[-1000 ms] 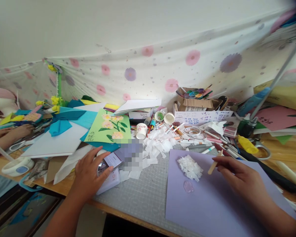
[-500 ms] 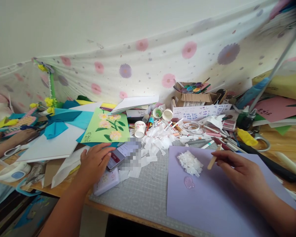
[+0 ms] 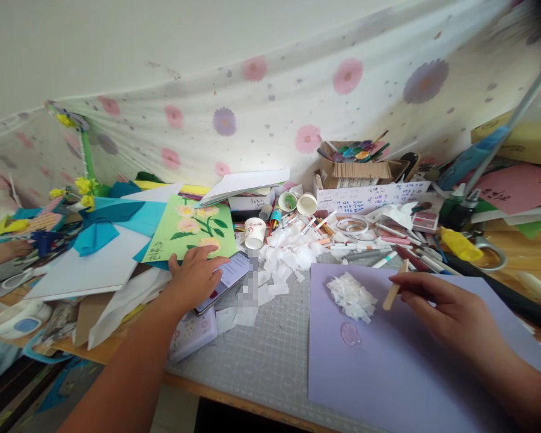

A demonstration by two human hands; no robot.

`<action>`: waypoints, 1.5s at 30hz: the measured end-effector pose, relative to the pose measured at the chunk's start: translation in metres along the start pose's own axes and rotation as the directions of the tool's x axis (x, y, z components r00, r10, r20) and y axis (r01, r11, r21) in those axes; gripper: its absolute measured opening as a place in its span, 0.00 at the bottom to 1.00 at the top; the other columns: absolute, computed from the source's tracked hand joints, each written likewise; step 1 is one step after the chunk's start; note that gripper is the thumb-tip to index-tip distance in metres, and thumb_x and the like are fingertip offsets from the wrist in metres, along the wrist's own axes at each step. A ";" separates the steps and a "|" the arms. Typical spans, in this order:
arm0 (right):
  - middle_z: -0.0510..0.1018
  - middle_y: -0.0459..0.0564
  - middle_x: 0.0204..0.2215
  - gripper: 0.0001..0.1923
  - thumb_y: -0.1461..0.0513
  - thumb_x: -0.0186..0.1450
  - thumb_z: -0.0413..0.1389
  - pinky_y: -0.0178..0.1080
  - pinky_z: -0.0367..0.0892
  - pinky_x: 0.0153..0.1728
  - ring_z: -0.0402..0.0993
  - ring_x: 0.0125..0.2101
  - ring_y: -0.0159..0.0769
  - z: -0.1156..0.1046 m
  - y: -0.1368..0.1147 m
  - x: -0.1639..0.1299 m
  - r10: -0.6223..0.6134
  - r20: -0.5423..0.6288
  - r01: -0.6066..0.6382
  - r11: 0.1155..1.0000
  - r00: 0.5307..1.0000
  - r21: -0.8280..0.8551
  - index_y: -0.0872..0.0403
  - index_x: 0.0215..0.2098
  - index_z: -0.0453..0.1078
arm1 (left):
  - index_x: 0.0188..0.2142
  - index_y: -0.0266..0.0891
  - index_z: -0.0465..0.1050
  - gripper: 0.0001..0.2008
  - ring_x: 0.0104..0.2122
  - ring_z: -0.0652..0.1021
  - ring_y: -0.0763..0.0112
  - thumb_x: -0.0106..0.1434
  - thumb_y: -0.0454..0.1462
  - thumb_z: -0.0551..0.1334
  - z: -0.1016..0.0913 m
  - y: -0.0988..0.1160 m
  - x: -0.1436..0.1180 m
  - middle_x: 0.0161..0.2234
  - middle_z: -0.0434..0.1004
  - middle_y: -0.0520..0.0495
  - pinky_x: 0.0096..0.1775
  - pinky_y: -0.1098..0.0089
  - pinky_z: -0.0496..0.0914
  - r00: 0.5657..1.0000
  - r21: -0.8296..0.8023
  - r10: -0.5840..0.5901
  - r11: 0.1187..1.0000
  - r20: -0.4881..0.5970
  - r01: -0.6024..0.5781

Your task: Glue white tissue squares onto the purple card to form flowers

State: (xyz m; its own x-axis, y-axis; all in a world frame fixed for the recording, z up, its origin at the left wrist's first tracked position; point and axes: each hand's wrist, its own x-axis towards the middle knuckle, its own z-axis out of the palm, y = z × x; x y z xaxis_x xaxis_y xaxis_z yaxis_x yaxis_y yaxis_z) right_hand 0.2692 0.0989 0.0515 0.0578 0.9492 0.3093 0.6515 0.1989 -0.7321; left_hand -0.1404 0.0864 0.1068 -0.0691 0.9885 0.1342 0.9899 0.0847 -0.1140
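Observation:
My right hand [image 3: 442, 300] pinches a wooden craft stick [image 3: 392, 293] above a sheet of purple paper [image 3: 365, 385]. Left of the stick, a flower-like cluster of white scraps [image 3: 352, 296] sits on that sheet. Just below the cluster is a shiny clear puddle [image 3: 350, 334], which looks like glue. My left hand [image 3: 196, 276] is spread over a phone [image 3: 232, 272] and covers part of its screen. The phone leans on a pale purple case [image 3: 193, 337]. Behind the hand lies a green card with a flower picture [image 3: 198, 225].
Loose white paper scraps [image 3: 288, 252] heap up mid-table on a grey cutting mat [image 3: 270, 361]. Behind them stand paper cups [image 3: 255, 233], pens and a cardboard box [image 3: 356, 171]. A tape roll [image 3: 491, 255] lies right. Another person's hand [image 3: 13, 249] is at far left.
My left hand has moved right and over the phone, with its fingers spreading. My right hand still holds the stick in nearly the same place. The other person's hand now shows near a dark blue object.

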 end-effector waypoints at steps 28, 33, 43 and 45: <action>0.82 0.49 0.32 0.15 0.56 0.55 0.53 0.36 0.72 0.33 0.78 0.32 0.40 -0.002 0.009 0.001 -0.075 0.044 0.078 0.996 0.996 -0.053 0.51 0.37 0.77 | 0.35 0.56 0.78 0.20 0.58 0.60 0.48 0.59 0.30 0.52 -0.006 0.002 -0.024 0.56 0.66 0.50 0.52 0.32 0.45 0.996 -0.074 0.092 0.993 -0.018 -0.093; 0.82 0.48 0.31 0.16 0.56 0.56 0.53 0.36 0.72 0.34 0.78 0.31 0.40 -0.002 0.012 0.003 -0.081 0.068 0.086 0.994 0.994 -0.074 0.52 0.38 0.76 | 0.35 0.57 0.77 0.19 0.56 0.63 0.49 0.59 0.31 0.53 0.000 -0.007 -0.025 0.53 0.68 0.50 0.52 0.31 0.43 0.996 -0.108 0.087 0.990 -0.036 -0.090; 0.81 0.51 0.29 0.16 0.55 0.55 0.53 0.39 0.73 0.31 0.78 0.29 0.42 0.001 -0.003 -0.001 -0.078 -0.002 0.078 0.997 0.997 -0.006 0.54 0.34 0.77 | 0.28 0.39 0.63 0.06 0.31 0.71 0.69 0.59 0.29 0.53 0.005 0.099 -0.062 0.29 0.68 0.50 0.33 0.69 0.66 0.914 -0.461 0.201 0.812 -0.354 -0.357; 0.81 0.51 0.29 0.15 0.55 0.56 0.52 0.39 0.73 0.30 0.78 0.29 0.42 0.002 0.000 -0.001 -0.085 0.001 0.085 0.996 0.996 -0.004 0.54 0.34 0.76 | 0.26 0.39 0.62 0.08 0.29 0.69 0.69 0.57 0.27 0.53 0.013 0.118 -0.064 0.27 0.67 0.50 0.31 0.69 0.64 0.899 -0.378 0.271 0.837 -0.343 -0.396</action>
State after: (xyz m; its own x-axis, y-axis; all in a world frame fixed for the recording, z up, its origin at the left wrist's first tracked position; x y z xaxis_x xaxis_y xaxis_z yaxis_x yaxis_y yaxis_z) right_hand 0.2676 0.0984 0.0506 0.0009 0.9291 0.3700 0.6567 0.2785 -0.7009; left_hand -0.0211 0.0350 0.0724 0.2483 0.8691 0.4279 0.9025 -0.3680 0.2237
